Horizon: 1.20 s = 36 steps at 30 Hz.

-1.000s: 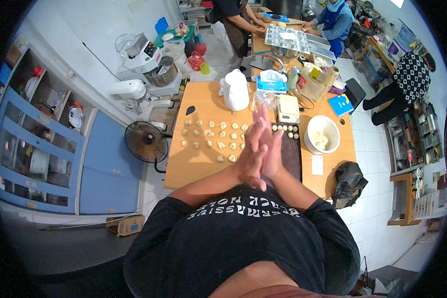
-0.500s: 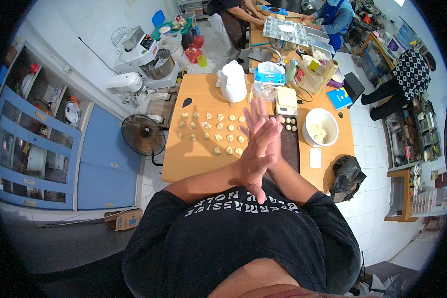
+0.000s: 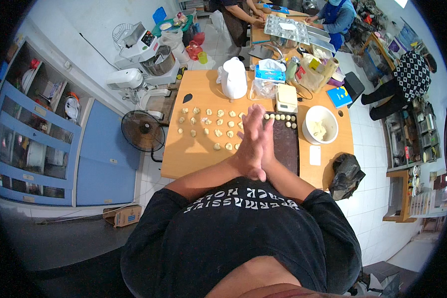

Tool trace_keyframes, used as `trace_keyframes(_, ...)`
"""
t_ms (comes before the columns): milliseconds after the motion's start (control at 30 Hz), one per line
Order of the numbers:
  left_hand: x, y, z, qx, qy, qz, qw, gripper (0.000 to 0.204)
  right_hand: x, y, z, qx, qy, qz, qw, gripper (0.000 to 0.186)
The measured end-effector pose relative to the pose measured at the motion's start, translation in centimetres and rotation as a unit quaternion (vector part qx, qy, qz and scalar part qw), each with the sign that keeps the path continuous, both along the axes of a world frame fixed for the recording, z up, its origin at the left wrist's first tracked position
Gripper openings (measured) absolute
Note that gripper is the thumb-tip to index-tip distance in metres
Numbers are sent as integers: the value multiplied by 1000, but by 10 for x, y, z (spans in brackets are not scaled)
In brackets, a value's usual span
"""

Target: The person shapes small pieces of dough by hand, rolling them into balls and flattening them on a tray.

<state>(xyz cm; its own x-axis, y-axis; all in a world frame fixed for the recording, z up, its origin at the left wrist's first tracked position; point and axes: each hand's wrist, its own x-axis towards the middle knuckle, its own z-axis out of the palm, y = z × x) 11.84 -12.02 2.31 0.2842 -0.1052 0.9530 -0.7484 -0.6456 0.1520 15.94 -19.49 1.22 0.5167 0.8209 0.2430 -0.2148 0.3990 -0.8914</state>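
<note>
My left hand [image 3: 251, 144] and my right hand [image 3: 268, 145] are pressed palm to palm in front of my chest, over the table's near side. Their fingers point away from me and lie close together. Whatever may be between the palms is hidden. Rough pale dough pieces [image 3: 218, 133] sit in rows on the wooden table [image 3: 184, 161], left of the hands. Just right of the hands is a dark tray [image 3: 285, 149], bearing smooth round dough balls [image 3: 282, 117] at its far end. A white bowl [image 3: 305, 133] with a pale dough mass [image 3: 324, 130] stands farther right.
Behind the tray are a kitchen scale [image 3: 286, 98], a tissue pack [image 3: 269, 74] and a white jug [image 3: 233, 82]. A black plastic bag [image 3: 346, 176] lies at the right edge. A fan [image 3: 143, 133] stands left. Other people [image 3: 340, 22] work at the far table; another person [image 3: 411, 74] stands right.
My joined hands have shifted against each other and drawn slightly toward me. The fingers, more spread before, are closer together now. More of the dough balls on the tray shows.
</note>
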Motion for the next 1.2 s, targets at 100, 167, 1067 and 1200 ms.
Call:
trace_keyframes(100, -9, 14, -17, -101, 19, 85, 991, 107, -17, -4, 9, -42, -14, 28, 999, 86)
trace_keyframes(167, -24, 16, -22, -83, 83, 108, 987, 115, -21, -3, 28, -26, -4, 10, 1000, 88)
trace_keyframes(1067, -158, 107, -10, -363, 304, 173, 864, 111, -148, 121, 7, -109, 80, 29, 990, 86)
trace_keyframes(1200, -175, 106, -19, -114, 138, 72, 981, 93, -137, 129, 11, -61, 118, -11, 991, 83)
